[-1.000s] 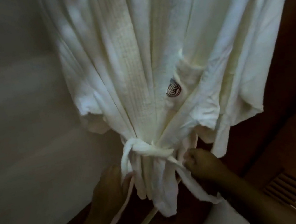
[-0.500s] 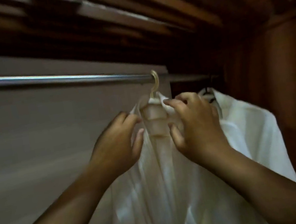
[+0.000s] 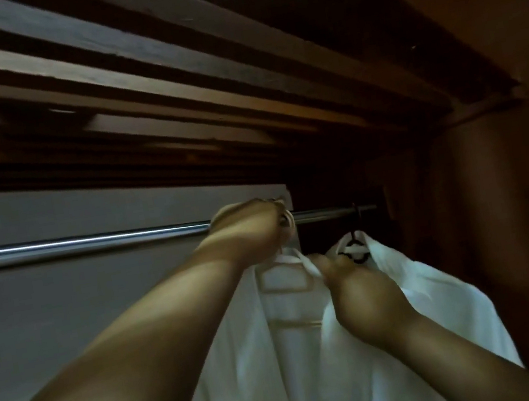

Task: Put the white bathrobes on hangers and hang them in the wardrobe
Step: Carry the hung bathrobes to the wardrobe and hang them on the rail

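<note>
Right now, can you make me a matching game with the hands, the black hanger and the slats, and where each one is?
Things: 1 left hand; 2 right hand; 3 black hanger; 4 slats.
Places: A in the far robe; B above the rail; C at the pale hanger's hook; D on the near robe's collar.
Pairs: 1-C; 2-D; 3-A; 4-B.
</note>
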Demonstrator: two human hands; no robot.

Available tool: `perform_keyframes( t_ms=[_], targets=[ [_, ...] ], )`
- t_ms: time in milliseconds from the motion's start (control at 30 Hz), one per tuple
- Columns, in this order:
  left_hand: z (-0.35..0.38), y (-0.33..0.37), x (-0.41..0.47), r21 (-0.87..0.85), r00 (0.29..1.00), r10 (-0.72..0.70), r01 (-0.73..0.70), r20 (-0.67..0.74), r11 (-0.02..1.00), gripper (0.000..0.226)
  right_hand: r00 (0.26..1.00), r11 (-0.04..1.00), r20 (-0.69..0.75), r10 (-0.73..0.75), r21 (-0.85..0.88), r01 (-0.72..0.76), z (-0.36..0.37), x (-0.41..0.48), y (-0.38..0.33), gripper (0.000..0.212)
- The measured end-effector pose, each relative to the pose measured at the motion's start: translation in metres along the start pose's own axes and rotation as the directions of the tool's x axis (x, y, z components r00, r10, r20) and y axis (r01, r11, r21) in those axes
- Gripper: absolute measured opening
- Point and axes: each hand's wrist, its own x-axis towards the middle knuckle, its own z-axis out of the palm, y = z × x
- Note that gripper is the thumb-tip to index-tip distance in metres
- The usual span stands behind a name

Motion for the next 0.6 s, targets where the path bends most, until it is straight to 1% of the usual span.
perform_keyframes(
  t_ms=[100, 167, 200, 267, 367, 400, 467, 500, 567, 600],
  targets=[
    [0.009, 0.011, 0.012, -0.018, 1.000, -0.002, 0.001, -0.009, 1.000, 0.049, 0.998, 0.999, -0.069, 0.008, -0.051, -0.012, 0.008, -0.001, 0.020, 0.049],
    [0.017, 0.014, 0.020, -0.012, 0.998, 0.005, -0.006, -0.055, 1.000, 0.055, 0.993, 0.999, -0.120, 0.016, -0.027, -0.020, 0.012, 0.000, 0.025, 0.036],
    [0.021, 0.013, 0.023, 0.001, 0.997, 0.013, -0.013, -0.081, 1.000, 0.055, 0.991, 0.999, -0.127, 0.032, -0.006, -0.033, 0.014, 0.001, 0.026, 0.039],
    [0.030, 0.013, 0.028, 0.046, 0.991, 0.025, -0.019, -0.135, 0.999, 0.052, 0.993, 0.998, -0.102, 0.058, 0.026, -0.055, 0.015, 0.002, 0.030, 0.047],
    [0.040, 0.012, 0.031, 0.109, 0.979, 0.031, -0.009, -0.201, 0.994, 0.050, 0.998, 0.996, -0.047, 0.048, 0.072, -0.045, 0.010, 0.000, 0.037, 0.030],
    [0.043, 0.012, 0.031, 0.120, 0.977, 0.027, -0.001, -0.211, 0.993, 0.050, 0.999, 0.996, -0.017, 0.034, 0.078, -0.032, 0.008, -0.001, 0.041, 0.029],
    [0.045, 0.013, 0.031, 0.150, 0.972, 0.035, 0.000, -0.232, 0.989, 0.051, 0.999, 0.997, 0.029, 0.042, 0.069, -0.044, 0.002, -0.003, 0.045, 0.032],
    [0.046, 0.013, 0.031, 0.164, 0.971, 0.037, 0.002, -0.238, 0.987, 0.051, 0.999, 0.998, 0.023, 0.048, 0.034, -0.049, 0.000, -0.004, 0.048, 0.036],
    [0.045, 0.013, 0.032, 0.189, 0.970, 0.044, 0.002, -0.238, 0.982, 0.053, 0.998, 0.990, -0.019, 0.062, -0.124, -0.064, -0.004, -0.007, 0.058, 0.052],
    [0.045, 0.013, 0.031, 0.205, 0.971, 0.050, -0.001, -0.235, 0.979, 0.054, 0.996, 0.977, -0.013, 0.094, -0.192, -0.095, -0.008, -0.010, 0.064, 0.062]
  ],
)
